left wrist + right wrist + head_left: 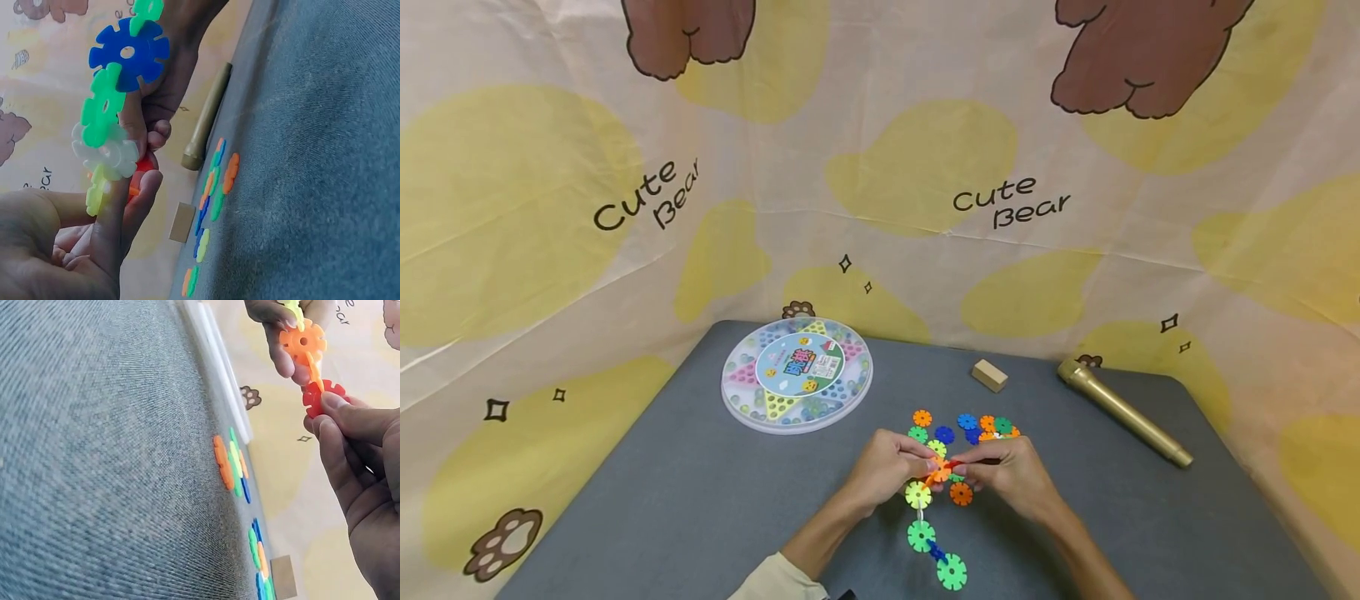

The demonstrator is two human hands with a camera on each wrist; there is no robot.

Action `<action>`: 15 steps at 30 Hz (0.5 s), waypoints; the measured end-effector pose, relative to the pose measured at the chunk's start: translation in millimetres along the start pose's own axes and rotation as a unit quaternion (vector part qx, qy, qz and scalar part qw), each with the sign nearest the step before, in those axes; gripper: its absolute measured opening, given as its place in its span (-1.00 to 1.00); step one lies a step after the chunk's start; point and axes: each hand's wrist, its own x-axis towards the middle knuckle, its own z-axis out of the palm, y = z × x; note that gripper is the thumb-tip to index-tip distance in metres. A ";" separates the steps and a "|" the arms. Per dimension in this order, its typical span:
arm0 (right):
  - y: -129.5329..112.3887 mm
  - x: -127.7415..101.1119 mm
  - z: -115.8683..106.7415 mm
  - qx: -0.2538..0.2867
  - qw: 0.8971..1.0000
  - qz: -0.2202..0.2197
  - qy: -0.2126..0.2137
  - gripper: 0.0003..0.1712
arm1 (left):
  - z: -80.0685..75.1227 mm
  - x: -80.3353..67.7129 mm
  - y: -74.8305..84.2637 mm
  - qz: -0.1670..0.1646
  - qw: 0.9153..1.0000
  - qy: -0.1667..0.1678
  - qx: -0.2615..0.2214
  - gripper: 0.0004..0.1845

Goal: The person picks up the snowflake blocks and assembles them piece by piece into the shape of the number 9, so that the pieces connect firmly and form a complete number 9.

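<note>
A chain of notched plastic snowflake discs hangs between the hands and down toward the front. A green disc (952,572) ends it, followed upward by a blue disc (128,53), another green disc (921,536), a white disc (106,152) and a yellow disc (917,495). The left hand (882,468) pinches the chain near its orange disc (303,341). Between thumb and index finger, the right hand (1017,473) pinches a red disc (315,400). An edge-on orange disc (314,370) touches that red one; how deeply their slots interlock is hidden by the thumb.
Loose discs lie on the grey table (700,500) behind the hands, among them an orange disc (922,418) and a blue disc (967,422). Farther back are a round Chinese checkers box (782,408), a small wooden block (989,375) and a gold microphone-shaped stick (1123,414).
</note>
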 end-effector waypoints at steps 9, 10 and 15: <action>-0.8 -0.5 -7.6 0.008 0.999 0.026 -0.022 -0.87 | 1.9 1.7 0.8 -0.014 1.000 -0.017 -0.003 -0.80; -1.0 -0.6 -8.1 0.004 0.999 0.028 -0.026 -0.87 | 1.6 1.8 0.8 -0.018 0.999 -0.024 -0.011 -0.77; -1.7 -0.3 -8.5 -0.008 0.999 0.033 -0.041 -0.90 | -0.9 2.1 0.1 -0.025 0.999 -0.041 0.005 -0.70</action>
